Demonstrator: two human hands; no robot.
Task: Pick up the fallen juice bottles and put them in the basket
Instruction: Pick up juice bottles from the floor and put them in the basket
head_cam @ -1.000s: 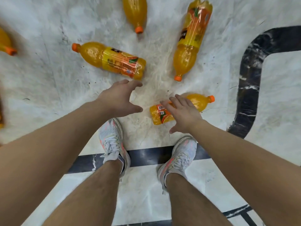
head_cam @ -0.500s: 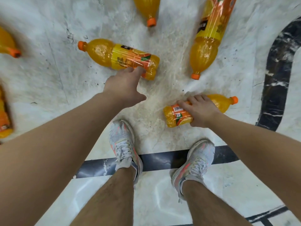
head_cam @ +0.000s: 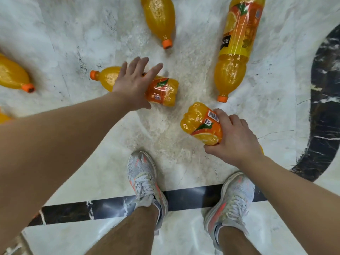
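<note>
Several orange juice bottles lie on the marble floor. My right hand (head_cam: 234,139) grips a small juice bottle (head_cam: 200,122) around its middle, its base tilted up and toward me, its cap hidden behind the hand. My left hand (head_cam: 133,83) hovers with fingers spread over the middle of another fallen bottle (head_cam: 161,91), whose orange cap points left. It is not closed on it. A large bottle (head_cam: 237,45) lies at the upper right with its cap toward me. No basket is in view.
More bottles lie at the top centre (head_cam: 160,19), the left edge (head_cam: 12,74) and lower left edge (head_cam: 3,117). My two sneakers (head_cam: 145,183) (head_cam: 232,201) stand on a black floor stripe (head_cam: 103,208). A curved black inlay (head_cam: 325,107) runs along the right.
My right hand closed on the small bottle and tilted it up off the floor. My left hand moved forward over the labelled bottle and spread its fingers. The camera moved lower and closer.
</note>
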